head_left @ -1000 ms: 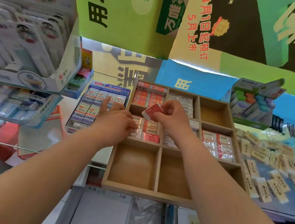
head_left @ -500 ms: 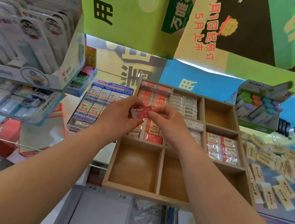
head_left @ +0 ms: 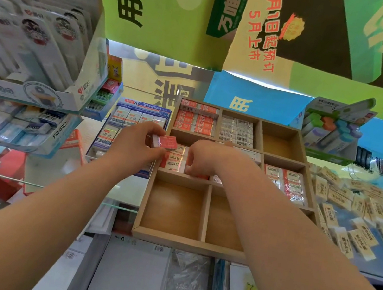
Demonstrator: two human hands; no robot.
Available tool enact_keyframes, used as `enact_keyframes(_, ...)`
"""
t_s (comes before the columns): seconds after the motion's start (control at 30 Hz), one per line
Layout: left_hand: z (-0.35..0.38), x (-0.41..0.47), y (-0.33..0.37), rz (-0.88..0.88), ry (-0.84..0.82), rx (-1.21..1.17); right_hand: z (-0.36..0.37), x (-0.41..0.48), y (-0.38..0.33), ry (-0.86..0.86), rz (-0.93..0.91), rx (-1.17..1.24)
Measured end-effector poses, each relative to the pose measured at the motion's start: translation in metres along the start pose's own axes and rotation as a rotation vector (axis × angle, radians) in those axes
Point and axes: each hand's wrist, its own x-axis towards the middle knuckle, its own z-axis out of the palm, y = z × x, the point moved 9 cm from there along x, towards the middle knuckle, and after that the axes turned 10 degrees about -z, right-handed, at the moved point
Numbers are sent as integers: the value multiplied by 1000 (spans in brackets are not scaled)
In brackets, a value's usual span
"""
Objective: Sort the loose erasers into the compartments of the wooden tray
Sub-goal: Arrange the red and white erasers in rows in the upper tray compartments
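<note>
1. The left hand (head_left: 134, 146) pinches a red-sleeved eraser (head_left: 167, 142) between thumb and fingers. It is held just above the left wall of the wooden tray (head_left: 184, 241), at the middle-row left compartment.
2. The right hand (head_left: 204, 158) dips into the middle row beside the packed 2B erasers (head_left: 174, 161). Its fingers curl downward out of sight, so we cannot tell whether they hold anything.
3. Handling, our judgement: the eraser is a small, light, firm block. Its glossy film wrap looks slippery, so we would pinch it across the long sides, as the left hand does.
4. The loose erasers (head_left: 358, 233), in cream sleeves, lie scattered on the counter (head_left: 127, 191) to the right of the tray, well apart from both hands.
5. Obscured: the right forearm covers most of the centre compartment and the near-right one. Sleeve print beyond "2B" is too blurred to read.
</note>
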Motion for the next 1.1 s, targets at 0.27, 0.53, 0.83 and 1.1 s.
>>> enact_keyframes(0.27, -8, -3, -1, 31, 14, -28, -11, -12, 6, 136, -53, 164)
enact_keyframes(0.53, 4, -2, 33, 145, -108, 308, -9, -39, 47, 742, -16, 1045)
enact_keyframes(0.83, 27, -1, 46, 163, -114, 413, -4, -41, 18, 501, -75, 438)
enact_keyframes(1.1, 7, 1, 39, 121, -34, 330, 8, -38, 14, 411, -99, 541)
